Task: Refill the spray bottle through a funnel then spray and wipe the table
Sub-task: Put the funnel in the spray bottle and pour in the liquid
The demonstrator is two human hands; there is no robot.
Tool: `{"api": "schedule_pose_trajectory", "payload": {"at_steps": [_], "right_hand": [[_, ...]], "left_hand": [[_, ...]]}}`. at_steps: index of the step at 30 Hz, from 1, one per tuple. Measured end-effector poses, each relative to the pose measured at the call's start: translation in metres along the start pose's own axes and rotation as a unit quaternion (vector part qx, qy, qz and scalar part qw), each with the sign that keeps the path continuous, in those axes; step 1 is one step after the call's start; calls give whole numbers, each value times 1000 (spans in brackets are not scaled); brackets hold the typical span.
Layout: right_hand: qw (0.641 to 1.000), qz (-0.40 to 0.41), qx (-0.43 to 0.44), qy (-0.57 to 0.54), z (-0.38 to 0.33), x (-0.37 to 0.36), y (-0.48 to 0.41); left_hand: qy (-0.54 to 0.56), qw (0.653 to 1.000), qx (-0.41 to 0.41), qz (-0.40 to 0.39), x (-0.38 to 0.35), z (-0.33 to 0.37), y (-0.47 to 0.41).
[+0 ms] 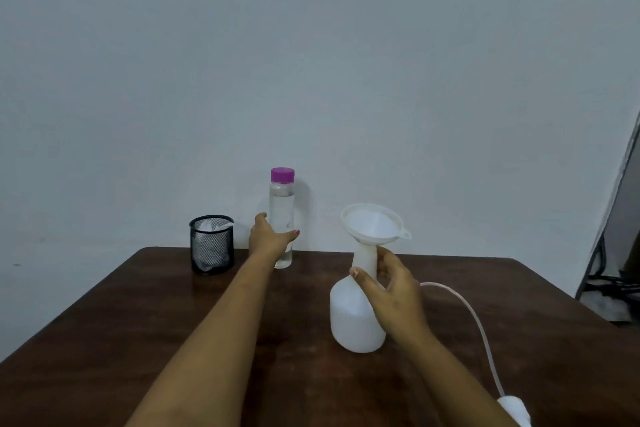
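The white spray bottle (pixel 356 314) stands upright on the dark wooden surface (pixel 138 322), its top off and a white funnel (pixel 375 224) seated in its open neck. The right hand (pixel 393 291) steadies it, thumb and fingers (pixel 362 277) wrapped round the narrow neck just below the funnel.

Behind the spray bottle and to its left, near the far edge, stands a clear water bottle (pixel 282 208), upright, long axis vertical, its purple cap (pixel 282 175) on. The left hand (pixel 272 237) has reached it, and its fingers (pixel 294 234) curl round the lower half. The left hand is clearly the nearer one to it, the right being taken up.

The cap looks like the next obstacle: it must come off before anything can be tipped into the funnel.

Further left of the spray bottle sits a black mesh cup (pixel 212 246) holding a white wad (pixel 207 226), cloth or tissue. To the spray bottle's right, a thin tube (pixel 474 315) runs toward the near edge to the detached spray head (pixel 514 411).
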State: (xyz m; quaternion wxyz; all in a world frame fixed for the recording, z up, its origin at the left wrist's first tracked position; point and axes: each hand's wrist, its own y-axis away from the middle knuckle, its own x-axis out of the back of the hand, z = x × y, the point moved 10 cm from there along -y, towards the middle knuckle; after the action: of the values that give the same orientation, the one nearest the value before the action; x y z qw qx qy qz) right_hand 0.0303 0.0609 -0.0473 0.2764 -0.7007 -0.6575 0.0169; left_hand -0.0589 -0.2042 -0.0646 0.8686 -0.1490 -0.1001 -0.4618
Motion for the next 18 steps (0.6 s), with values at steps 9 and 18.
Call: {"api": "schedule_pose_trajectory", "payload": {"at_steps": [9,18], "right_hand": [[1000,-4,-10,8,5,0,0],[999,-17,-39,-18,-4,7,17]], "left_hand": [[-102,994,-37,14,-13,5,-7],[-113,990,-74,-38,22,17,71]]}}
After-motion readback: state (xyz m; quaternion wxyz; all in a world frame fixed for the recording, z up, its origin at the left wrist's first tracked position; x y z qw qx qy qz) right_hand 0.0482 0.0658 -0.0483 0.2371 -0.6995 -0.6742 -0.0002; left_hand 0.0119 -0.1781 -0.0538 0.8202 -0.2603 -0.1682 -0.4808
